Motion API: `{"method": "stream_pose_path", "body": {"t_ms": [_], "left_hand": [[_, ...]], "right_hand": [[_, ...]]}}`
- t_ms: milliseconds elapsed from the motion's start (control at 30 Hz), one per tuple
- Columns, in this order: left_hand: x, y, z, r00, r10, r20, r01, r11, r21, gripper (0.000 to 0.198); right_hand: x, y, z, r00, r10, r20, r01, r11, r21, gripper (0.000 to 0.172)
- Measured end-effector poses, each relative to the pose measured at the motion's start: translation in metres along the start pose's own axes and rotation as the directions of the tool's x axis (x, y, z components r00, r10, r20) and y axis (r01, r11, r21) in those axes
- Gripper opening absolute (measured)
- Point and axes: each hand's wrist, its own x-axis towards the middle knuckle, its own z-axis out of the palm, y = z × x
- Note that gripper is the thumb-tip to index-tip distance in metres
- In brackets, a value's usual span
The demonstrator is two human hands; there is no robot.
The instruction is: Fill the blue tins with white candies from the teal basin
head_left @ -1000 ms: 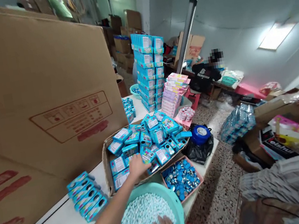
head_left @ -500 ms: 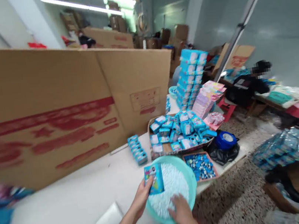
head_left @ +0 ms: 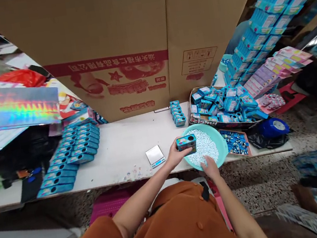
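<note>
A small blue printed box (head_left: 186,142) with a dark round spot on its upper face is in my left hand (head_left: 176,155), thumb on the near side. It is held over the left rim of a turquoise bowl (head_left: 224,147). Small white pellets (head_left: 204,144) fill much of that bowl. My right hand (head_left: 211,167) reaches over the near rim, its fingertips among the pellets. Thumb and fingers look slightly apart, and I see nothing held between them. Left of the bowl lies a small flat digital scale (head_left: 155,156).
A short row of blue boxes (head_left: 178,113) stands behind the bowl, beside a carton heaped with more boxes (head_left: 224,103). An orange tray (head_left: 248,146) holds small blue and silver pieces. Stacked blue boxes (head_left: 71,152) line the left. A tall cardboard sheet (head_left: 109,31) stands along the back.
The view has tilted down and turned left, bringing the scale and left-hand stacks into sight. The blue box is now turned with its narrow face up. My right hand remains at the pellets.
</note>
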Motion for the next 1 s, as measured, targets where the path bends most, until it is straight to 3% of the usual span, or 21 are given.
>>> {"method": "stream_pose_path", "body": {"t_ms": [167,400,567,800,900,1000], "left_hand": [[-0.005,-0.009,-0.012,0.964,-0.076,-0.257,0.092,0.995,0.050,0.050],[-0.010,-0.019,-0.007,0.886,-0.147,-0.440,0.192,0.980,0.058,0.050],[-0.012,-0.021,0.014,0.821,-0.199,-0.535,0.252,0.967,0.028,0.050],[-0.013,-0.036,0.031,0.769,-0.198,-0.607,0.309,0.947,0.082,0.050],[-0.017,-0.039,0.034,0.749,-0.208,-0.629,0.337,0.937,0.091,0.049],[-0.022,-0.042,0.034,0.718,-0.238,-0.654,0.366,0.928,0.063,0.048]], "right_hand": [[-0.002,0.000,-0.008,0.999,-0.031,0.040,0.029,0.998,0.051,0.057],[0.016,0.006,-0.015,0.993,-0.063,0.102,0.063,0.998,0.005,0.077],[0.065,0.007,-0.023,0.973,-0.222,0.061,0.215,0.971,0.107,0.066],[0.162,-0.023,-0.019,0.937,-0.347,0.046,0.330,0.919,0.218,0.056],[0.177,-0.030,-0.012,0.936,-0.351,0.029,0.335,0.912,0.236,0.050],[0.173,-0.027,-0.003,0.937,-0.343,0.065,0.317,0.915,0.250,0.044]]}}
